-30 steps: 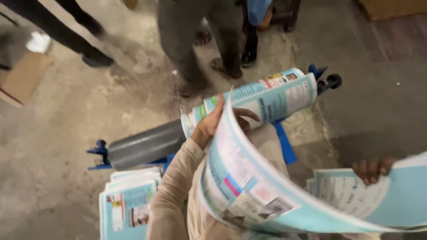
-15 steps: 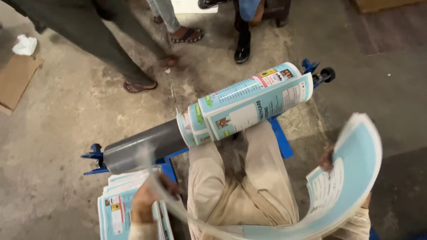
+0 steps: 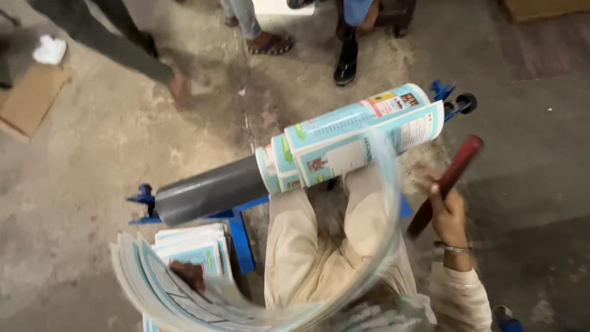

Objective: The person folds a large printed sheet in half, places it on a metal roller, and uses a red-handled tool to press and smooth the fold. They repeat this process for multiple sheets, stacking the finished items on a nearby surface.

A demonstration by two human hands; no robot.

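A grey tube (image 3: 209, 193) lies across a blue stand (image 3: 243, 237) over my knees in beige trousers (image 3: 307, 246). Light blue printed sheets (image 3: 356, 138) are rolled around the tube's right half. My left hand (image 3: 187, 275) is low at the left, gripping a bent bundle of printed sheets (image 3: 147, 276) above a flat stack of the same sheets (image 3: 196, 243). One sheet sweeps in a blurred arc (image 3: 387, 203) towards the roll. My right hand (image 3: 450, 215) is right of the roll and holds a dark red stick (image 3: 458, 166) pointing up and right.
Other people stand close at the top: a sandalled foot (image 3: 267, 43), a black shoe (image 3: 346, 64) and a leg in dark trousers (image 3: 92, 37). A cardboard piece (image 3: 27, 101) and a white crumpled cloth (image 3: 49, 49) lie on the concrete floor at the far left.
My left hand left the roll and dropped to the sheets at lower left. My right hand let go of the sheet's edge and now holds the red stick. The people shifted.
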